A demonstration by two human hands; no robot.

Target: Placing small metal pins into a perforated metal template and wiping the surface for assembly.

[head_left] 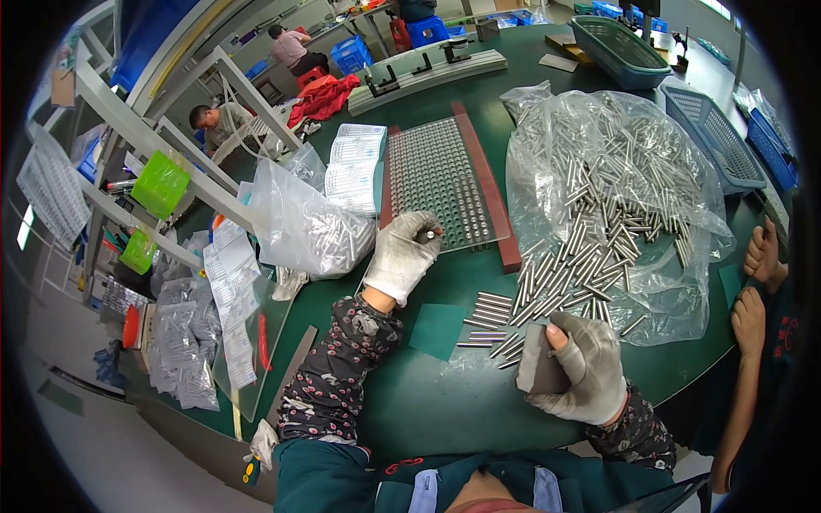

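Beside the near left corner of the tray [445,158], the left hand [402,261] is gloved and curled, thumb and fingertips pinching a pin [430,235] seen nearly end-on. Its forearm slants up from the lower edge, wrist close to the bag [329,239] on its left.

Low on the right, the right hand [590,368] grips the block [543,363], bare thumb tip against the upper end and the other fingers wrapped around the far side. This forearm comes in short and bent, elbow near the person's side.

Between the forearms, bare table [462,402] opens back to the person's body, with only the green sheet [434,331] lying near the left wrist. Forward of the block, loose pins [547,286] crowd the way toward the heap [616,162]. Red rails [487,188] edge the tray on both sides. Off to the right, a co-worker's hands [757,282] are near the table's curved rim.
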